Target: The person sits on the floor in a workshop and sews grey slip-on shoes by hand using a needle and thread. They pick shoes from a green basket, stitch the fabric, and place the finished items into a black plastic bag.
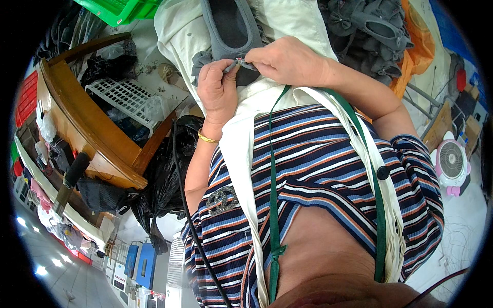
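Note:
Both hands meet over my lap at a small grey cloth piece (232, 66) with a tiny shiny, reddish bit at its end. My left hand (216, 90) is closed, pinching the piece between thumb and forefinger. Opposite it, my right hand (287, 61) is also closed, its fingertips on the piece's other end. Just beyond lies a grey slipper (231, 49), its opening facing up, on the off-white apron (179, 25). More grey cloth (201, 60) shows beside and beneath my fingers; its shape is partly hidden.
A heap of grey slippers with bows (380, 31) lies at the right, by an orange bag (421, 46). On the left are a wooden furniture frame (87, 118), a white plastic basket (126, 97) and black bags (164, 174). A small fan (452, 159) stands at the far right.

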A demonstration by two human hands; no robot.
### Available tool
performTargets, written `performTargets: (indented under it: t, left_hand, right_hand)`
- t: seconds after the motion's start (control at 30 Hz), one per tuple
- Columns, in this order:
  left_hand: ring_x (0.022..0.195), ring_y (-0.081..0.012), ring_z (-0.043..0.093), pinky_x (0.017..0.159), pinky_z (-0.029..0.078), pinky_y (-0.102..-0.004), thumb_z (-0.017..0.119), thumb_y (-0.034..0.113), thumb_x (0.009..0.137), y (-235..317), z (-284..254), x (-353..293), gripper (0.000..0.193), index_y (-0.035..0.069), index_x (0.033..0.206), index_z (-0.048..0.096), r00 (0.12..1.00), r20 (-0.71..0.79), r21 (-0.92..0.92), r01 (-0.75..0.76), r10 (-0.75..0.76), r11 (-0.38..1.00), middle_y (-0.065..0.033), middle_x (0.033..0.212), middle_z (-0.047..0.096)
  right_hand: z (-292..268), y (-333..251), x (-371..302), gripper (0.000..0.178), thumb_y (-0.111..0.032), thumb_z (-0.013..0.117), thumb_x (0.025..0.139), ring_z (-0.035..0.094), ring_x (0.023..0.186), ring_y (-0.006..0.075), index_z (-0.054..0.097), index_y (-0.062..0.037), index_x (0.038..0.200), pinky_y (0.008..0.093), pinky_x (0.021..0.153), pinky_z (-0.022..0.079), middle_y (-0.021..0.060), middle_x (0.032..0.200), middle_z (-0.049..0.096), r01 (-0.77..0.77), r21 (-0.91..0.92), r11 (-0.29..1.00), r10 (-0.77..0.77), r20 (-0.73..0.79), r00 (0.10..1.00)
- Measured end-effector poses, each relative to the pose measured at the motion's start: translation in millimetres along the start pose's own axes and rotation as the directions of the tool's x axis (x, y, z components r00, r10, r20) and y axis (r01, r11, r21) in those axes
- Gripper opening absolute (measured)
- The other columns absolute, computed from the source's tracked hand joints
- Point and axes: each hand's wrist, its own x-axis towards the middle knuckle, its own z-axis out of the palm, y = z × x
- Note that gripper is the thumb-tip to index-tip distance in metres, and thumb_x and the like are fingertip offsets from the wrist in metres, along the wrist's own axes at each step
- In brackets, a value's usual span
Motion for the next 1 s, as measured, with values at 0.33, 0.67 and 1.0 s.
performTargets:
  t: [0.33,0.67,1.0]
  left_hand:
    - [0.071,-0.0255,0.062,0.063,0.049,-0.0322,0.075,0.000,0.078,5.7,-1.2,1.1,0.015,0.004,0.090,0.067,0.999,0.020,0.025,0.031,-0.032,0.999,-0.0101,0.081,0.066]
    - [0.072,-0.0267,0.064,0.063,0.050,-0.0328,0.076,-0.001,0.076,1.7,0.8,-0.3,0.020,0.005,0.094,0.068,0.997,0.024,0.051,-0.077,0.075,0.996,-0.0101,0.083,0.068]
    - [0.073,-0.0275,0.064,0.064,0.051,-0.0332,0.075,-0.003,0.074,-4.8,3.7,-1.7,0.023,0.004,0.094,0.068,0.993,0.038,0.025,-0.113,0.112,0.993,-0.0112,0.085,0.068]
  right_hand:
    - [17.4,-0.4,1.5,0.008,-0.013,0.059,0.090,0.062,0.058,0.0364,0.055,-0.0062,0.092,0.0443,0.052,0.049,0.0138,0.067,0.062,-0.112,-0.097,0.989,0.119,0.076,0.990]
    - [21.9,8.3,4.5,0.024,-0.026,0.057,0.096,0.066,0.074,0.0386,0.054,-0.0023,0.098,0.0443,0.064,0.050,0.0186,0.077,0.067,-0.318,0.342,0.884,0.306,0.091,0.948]
    - [30.1,11.0,7.1,0.021,-0.023,0.053,0.099,0.061,0.067,0.0319,0.049,-0.0025,0.100,0.0393,0.060,0.047,0.0168,0.075,0.062,-0.251,0.332,0.909,0.262,0.012,0.965]
